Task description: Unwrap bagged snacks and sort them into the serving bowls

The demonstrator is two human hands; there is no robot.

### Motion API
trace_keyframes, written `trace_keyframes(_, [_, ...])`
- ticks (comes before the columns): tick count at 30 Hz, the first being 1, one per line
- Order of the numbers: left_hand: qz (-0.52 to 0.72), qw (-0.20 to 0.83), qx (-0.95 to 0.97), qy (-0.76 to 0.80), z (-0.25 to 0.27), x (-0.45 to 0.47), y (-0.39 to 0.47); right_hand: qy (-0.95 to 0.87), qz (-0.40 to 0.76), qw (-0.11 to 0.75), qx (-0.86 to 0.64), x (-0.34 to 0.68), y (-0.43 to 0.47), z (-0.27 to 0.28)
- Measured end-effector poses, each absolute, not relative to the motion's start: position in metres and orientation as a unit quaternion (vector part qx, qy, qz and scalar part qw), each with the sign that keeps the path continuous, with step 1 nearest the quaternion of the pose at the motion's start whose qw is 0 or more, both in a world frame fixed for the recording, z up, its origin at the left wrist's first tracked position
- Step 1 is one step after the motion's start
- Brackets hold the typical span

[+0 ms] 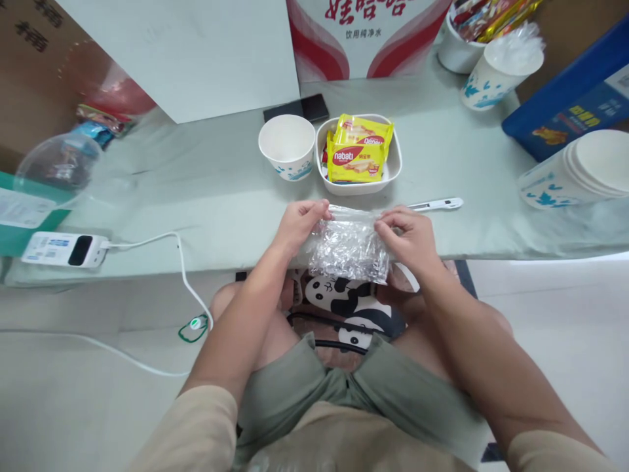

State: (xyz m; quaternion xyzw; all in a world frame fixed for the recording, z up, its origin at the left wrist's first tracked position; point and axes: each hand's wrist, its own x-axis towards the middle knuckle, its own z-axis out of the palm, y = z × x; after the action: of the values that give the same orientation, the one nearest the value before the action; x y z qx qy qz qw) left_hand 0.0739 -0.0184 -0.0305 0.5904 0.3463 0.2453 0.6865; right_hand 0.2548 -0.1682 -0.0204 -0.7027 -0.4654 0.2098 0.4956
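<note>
A clear plastic bag [350, 249] hangs between my two hands at the table's front edge, its contents, if any, too unclear to name. My left hand [301, 226] pinches its upper left corner. At the upper right corner, my right hand [410, 236] pinches it between thumb and fingers. Just beyond the bag stands a white tray [358, 188] holding yellow Nabati wafer packets [358, 160]. A paper cup [287, 147] with a blue print is left of the tray. A white utility knife [439, 204] lies beside my right hand.
Behind the paper cup lies a dark phone [314, 107]. At right are stacked paper cups [560, 177], a blue box [565, 92] and a cup stuffed with plastic [491, 82]. A cabled white power bank [63, 249] and a clear plastic tub [59, 167] are at left.
</note>
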Motion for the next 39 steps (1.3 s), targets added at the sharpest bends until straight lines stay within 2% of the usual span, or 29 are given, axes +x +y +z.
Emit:
trace_keyframes(2, [0.286, 0.68, 0.582, 0.342, -0.028, 0.076, -0.02, -0.469, 0.199, 0.518, -0.687, 0.252, -0.167, -0.025])
trace_keyframes(7, [0.316, 0.741, 0.511, 0.298, -0.023, 0.077, -0.021, -0.384, 0.326, 0.602, -0.62, 0.249, -0.162, -0.036])
trace_keyframes(14, [0.275, 0.789, 0.486, 0.255, -0.02, 0.072, -0.017, -0.348, 0.466, 0.568, -0.583, 0.245, -0.157, -0.037])
trace_keyframes(18, [0.132, 0.768, 0.57, 0.26, -0.019, 0.07, -0.017, -0.325, 0.467, 0.577, -0.587, 0.241, -0.159, -0.035])
trace_keyframes(21, [0.092, 0.717, 0.633, 0.277, -0.017, 0.069, -0.018, -0.307, 0.475, 0.565, -0.601, 0.24, -0.161, -0.031])
trace_keyframes(27, [0.198, 0.767, 0.553, 0.259, -0.012, 0.068, -0.013, -0.269, 0.475, 0.614, -0.57, 0.242, -0.158, -0.02])
trace_keyframes(30, [0.211, 0.777, 0.534, 0.256, -0.012, 0.067, -0.009, -0.314, 0.453, 0.624, -0.553, 0.247, -0.158, -0.019])
trace_keyframes(34, [0.192, 0.71, 0.62, 0.272, -0.015, 0.067, -0.009, -0.352, 0.384, 0.575, -0.631, 0.251, -0.161, -0.022])
trace_keyframes(39, [0.238, 0.694, 0.641, 0.225, -0.021, 0.07, -0.012, -0.313, 0.441, 0.552, -0.634, 0.248, -0.161, -0.023])
